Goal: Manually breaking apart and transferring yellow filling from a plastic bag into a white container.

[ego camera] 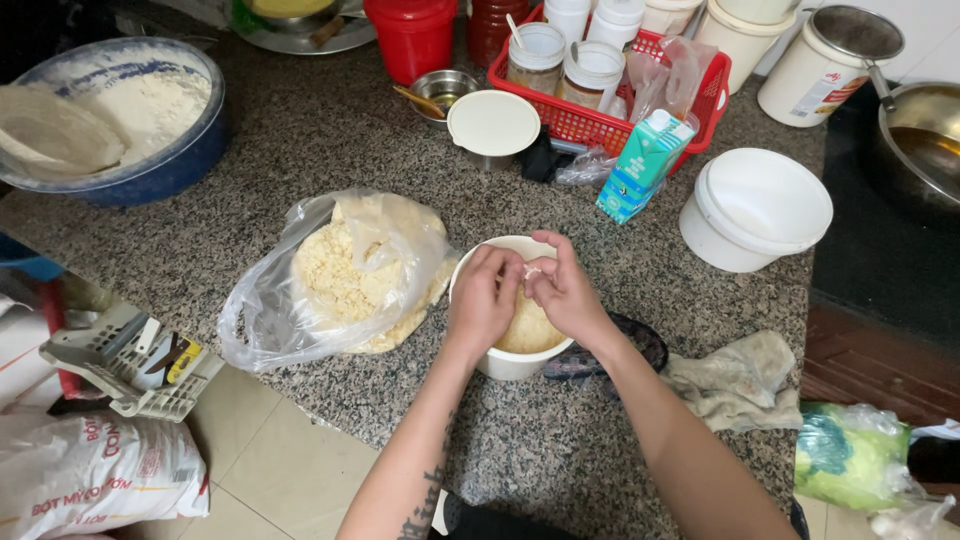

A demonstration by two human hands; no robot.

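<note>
My left hand (484, 297) and my right hand (566, 290) meet over a white bowl (500, 362) at the counter's front edge. Their fingertips pinch a small pale piece of something between them, just above the bowl. Inside the bowl lies a tan, dough-like mass (530, 330), partly hidden by my hands. Left of the bowl, a clear plastic bag (270, 310) lies open on the speckled granite counter (330, 140) with pale yellow crumbly stuff (335, 275) inside.
A blue bowl of flour (150, 120) sits far left. A red basket of jars (600, 110), a teal carton (642, 165), a lidded steel cup (493, 125) and a white tub (755, 210) stand behind. A crumpled rag (740, 380) lies right; a pan (925, 140) far right.
</note>
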